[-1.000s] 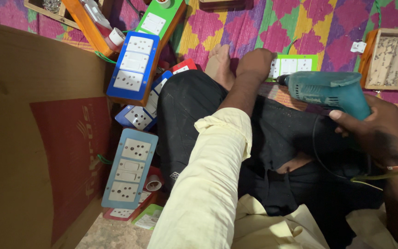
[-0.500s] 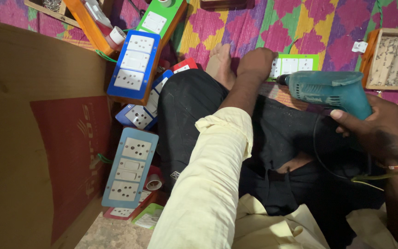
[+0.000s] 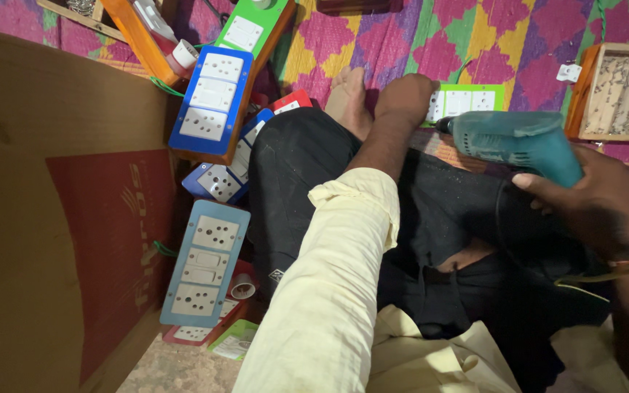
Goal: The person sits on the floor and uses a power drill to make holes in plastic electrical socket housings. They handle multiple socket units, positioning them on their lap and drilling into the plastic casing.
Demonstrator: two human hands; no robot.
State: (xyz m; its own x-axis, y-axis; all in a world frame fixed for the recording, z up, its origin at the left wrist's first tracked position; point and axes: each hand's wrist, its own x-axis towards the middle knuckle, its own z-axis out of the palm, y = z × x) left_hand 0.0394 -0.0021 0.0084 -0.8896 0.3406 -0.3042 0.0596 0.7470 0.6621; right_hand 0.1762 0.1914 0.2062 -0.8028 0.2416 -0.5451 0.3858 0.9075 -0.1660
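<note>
Two hands at work: my right hand is clenched around the grip of a teal electric drill, held over my lap with its nose pointing at a green switchboard on the patterned mat. My left hand presses down on that board; whether it grips I cannot tell. Right of the drill, an open wooden box holds many small screws. Blue switchboards lie stacked at left, beside a cardboard carton.
</note>
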